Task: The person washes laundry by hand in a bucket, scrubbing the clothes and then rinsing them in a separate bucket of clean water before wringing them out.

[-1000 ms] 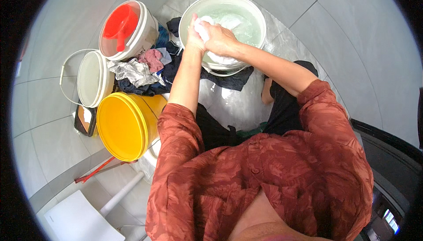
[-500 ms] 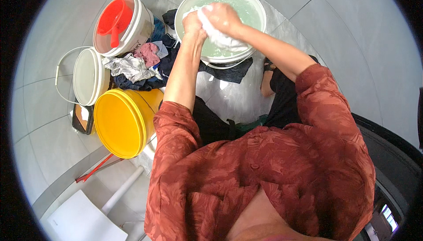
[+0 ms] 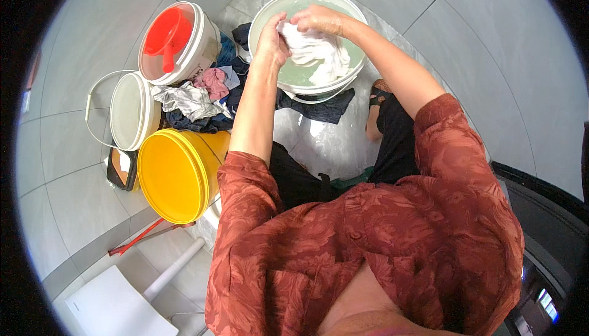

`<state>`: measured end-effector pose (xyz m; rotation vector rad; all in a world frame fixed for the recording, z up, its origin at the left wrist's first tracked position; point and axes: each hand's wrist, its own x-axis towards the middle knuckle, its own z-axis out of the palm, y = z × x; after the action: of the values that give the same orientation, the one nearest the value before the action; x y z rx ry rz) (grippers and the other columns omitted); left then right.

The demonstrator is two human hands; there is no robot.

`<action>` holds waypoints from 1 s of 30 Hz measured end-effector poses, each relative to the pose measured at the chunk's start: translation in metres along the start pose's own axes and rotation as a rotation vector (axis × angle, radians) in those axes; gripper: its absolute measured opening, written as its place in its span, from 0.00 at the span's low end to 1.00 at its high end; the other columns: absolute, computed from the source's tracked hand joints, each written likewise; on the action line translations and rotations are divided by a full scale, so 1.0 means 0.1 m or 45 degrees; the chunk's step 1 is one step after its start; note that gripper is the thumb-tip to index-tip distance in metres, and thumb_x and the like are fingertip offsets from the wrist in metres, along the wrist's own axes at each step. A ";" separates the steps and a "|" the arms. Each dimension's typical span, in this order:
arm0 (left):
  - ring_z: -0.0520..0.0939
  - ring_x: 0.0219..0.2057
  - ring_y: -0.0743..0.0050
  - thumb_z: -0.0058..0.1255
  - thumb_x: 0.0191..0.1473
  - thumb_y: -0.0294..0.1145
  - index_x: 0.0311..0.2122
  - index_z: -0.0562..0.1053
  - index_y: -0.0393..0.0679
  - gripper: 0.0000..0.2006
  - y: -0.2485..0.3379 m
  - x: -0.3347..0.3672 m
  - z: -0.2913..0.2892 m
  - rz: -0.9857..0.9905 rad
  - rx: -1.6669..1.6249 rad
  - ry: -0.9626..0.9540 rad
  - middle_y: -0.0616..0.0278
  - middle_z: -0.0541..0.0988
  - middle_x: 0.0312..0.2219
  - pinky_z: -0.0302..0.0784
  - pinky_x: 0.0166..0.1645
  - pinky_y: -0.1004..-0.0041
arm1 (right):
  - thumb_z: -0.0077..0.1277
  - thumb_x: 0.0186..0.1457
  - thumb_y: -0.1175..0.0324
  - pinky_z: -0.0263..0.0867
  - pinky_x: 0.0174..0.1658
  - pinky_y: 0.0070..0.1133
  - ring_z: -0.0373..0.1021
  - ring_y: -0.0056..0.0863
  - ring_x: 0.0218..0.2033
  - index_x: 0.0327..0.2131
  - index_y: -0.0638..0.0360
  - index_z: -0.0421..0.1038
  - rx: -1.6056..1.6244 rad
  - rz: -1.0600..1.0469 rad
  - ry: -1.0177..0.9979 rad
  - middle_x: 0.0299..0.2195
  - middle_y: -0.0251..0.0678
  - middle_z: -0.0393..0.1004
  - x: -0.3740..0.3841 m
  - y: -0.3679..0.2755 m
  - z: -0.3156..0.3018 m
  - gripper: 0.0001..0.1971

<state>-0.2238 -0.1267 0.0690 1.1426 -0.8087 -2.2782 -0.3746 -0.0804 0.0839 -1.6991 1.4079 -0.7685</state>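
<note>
A wet white cloth (image 3: 319, 50) hangs in folds over the cloudy, pale green water of a round white tub (image 3: 358, 77). My left hand (image 3: 270, 42) grips its upper left part, thumb toward the cloth. At the cloth's upper edge my right hand (image 3: 318, 19) is closed on it with bent fingers. The cloth's lower end reaches the water near the tub's near right side.
Left of the tub lies a pile of dark clothes with a grey-white garment (image 3: 187, 100) and a pink cloth (image 3: 211, 83). Around it stand a white bucket with a red dipper (image 3: 169, 34), a pale lidded bucket (image 3: 130, 112) and a yellow bucket (image 3: 175, 176).
The bunched white cloth has loosened and now hangs spread over the water. My hands have moved slightly apart, from a tight grip close together.
</note>
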 end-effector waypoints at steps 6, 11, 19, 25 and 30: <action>0.73 0.35 0.57 0.47 0.44 0.51 0.43 0.60 0.26 0.33 -0.02 -0.02 0.05 -0.060 0.129 -0.243 0.47 0.69 0.34 0.70 0.41 0.67 | 0.56 0.27 0.58 0.66 0.36 0.27 0.72 0.37 0.32 0.29 0.62 0.74 -0.446 0.575 0.164 0.29 0.47 0.74 -0.08 0.18 0.02 0.22; 0.70 0.41 0.49 0.44 0.47 0.51 0.45 0.57 0.24 0.34 -0.18 0.27 -0.24 -0.069 -0.186 0.153 0.37 0.66 0.40 0.66 0.46 0.58 | 0.56 0.27 0.62 0.66 0.34 0.28 0.72 0.36 0.31 0.31 0.60 0.72 -0.117 0.549 0.441 0.27 0.42 0.74 0.03 0.27 0.16 0.21; 0.75 0.33 0.59 0.41 0.50 0.43 0.38 0.69 0.39 0.17 -0.15 0.36 -0.47 -0.339 -0.167 -0.318 0.56 0.75 0.31 0.69 0.42 0.61 | 0.47 0.34 0.66 0.63 0.33 0.37 0.69 0.48 0.29 0.39 0.61 0.59 -0.415 0.209 0.278 0.23 0.50 0.71 -0.43 -0.79 0.84 0.23; 0.77 0.28 0.61 0.41 0.47 0.27 0.37 0.68 0.36 0.11 -0.45 0.72 -0.56 0.213 -0.061 0.003 0.54 0.74 0.29 0.74 0.32 0.66 | 0.41 0.39 0.65 0.67 0.32 0.34 0.72 0.43 0.26 0.29 0.68 0.69 -0.714 0.272 0.326 0.22 0.50 0.72 -0.22 -0.33 0.75 0.16; 0.78 0.28 0.60 0.42 0.42 0.19 0.38 0.67 0.29 0.14 -0.39 0.64 -0.20 0.304 -0.316 0.216 0.52 0.74 0.29 0.75 0.30 0.65 | 0.44 0.40 0.63 0.66 0.30 0.35 0.71 0.45 0.26 0.34 0.67 0.64 -0.685 0.447 0.335 0.24 0.54 0.71 -0.15 -0.20 0.48 0.19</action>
<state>-0.2484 -0.1448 -0.0026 1.0481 -0.5470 -1.9898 -0.3278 -0.0556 0.0768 -1.6964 2.1755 -0.4462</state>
